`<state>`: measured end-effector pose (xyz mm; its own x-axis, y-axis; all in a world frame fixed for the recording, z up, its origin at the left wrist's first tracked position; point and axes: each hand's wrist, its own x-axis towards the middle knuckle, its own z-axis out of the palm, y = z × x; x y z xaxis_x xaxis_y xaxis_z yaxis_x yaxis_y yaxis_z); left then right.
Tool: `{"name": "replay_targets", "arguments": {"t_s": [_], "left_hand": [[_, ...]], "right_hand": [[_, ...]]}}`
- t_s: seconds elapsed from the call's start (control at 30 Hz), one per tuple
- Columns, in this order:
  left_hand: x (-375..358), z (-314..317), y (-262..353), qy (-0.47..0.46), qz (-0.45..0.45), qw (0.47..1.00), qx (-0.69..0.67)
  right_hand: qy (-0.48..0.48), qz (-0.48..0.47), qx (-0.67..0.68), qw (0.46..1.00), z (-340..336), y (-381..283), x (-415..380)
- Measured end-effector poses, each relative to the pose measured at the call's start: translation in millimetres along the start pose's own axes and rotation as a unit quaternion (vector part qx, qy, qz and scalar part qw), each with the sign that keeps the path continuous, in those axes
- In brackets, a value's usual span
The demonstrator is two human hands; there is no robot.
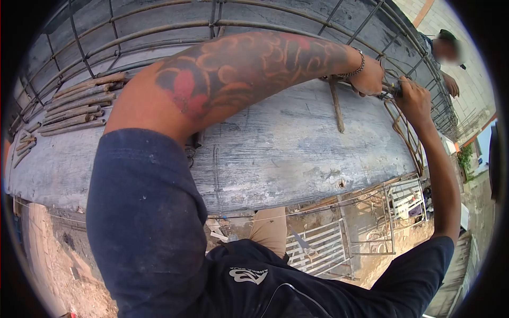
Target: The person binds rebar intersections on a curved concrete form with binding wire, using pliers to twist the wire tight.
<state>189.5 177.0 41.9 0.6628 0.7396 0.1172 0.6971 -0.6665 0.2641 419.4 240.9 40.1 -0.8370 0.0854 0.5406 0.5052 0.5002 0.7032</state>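
Note:
My left hand point(367, 77), with a bracelet at its wrist, is closed at the rebar cage point(297, 24), near its right end. Whatever lies inside its fingers is hidden. Close beside it, my right hand point(416, 100) is closed around a dark, short-handled tool point(393, 88), whose kind I cannot make out. Thin bars cross between the two hands. Below my left hand, a short brown rod point(337, 106) lies on the grey board surface point(275, 143). Bent thin rods point(405, 135) hang down beneath my right hand.
Several short rods point(79, 103) lie stacked on the board at the left, with smaller pieces point(25, 140) beyond. Another person point(446, 47) is at the upper right, behind the cage. A slatted metal frame point(323, 244) and rubble are on the ground below the board's edge.

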Motion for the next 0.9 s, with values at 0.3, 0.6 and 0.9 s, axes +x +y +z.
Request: {"name": "replay_targets", "arguments": {"t_s": [0.3, 0.6, 0.9], "left_hand": [[11, 23, 7, 0.173, 0.000, 0.985, 0.014], [-7, 47, 21, 0.281, 0.031, 0.950, 0.130], [-10, 57, 21, 0.250, 0.066, 0.950, 0.174]], "right_hand": [[-0.168, 0.005, -0.057, 0.984, -89, -21, 30], [-0.312, 0.206, 0.000, 0.928, -112, -57, 21], [-0.231, 0.217, 0.007, 0.948, -94, -80, -27]]}}
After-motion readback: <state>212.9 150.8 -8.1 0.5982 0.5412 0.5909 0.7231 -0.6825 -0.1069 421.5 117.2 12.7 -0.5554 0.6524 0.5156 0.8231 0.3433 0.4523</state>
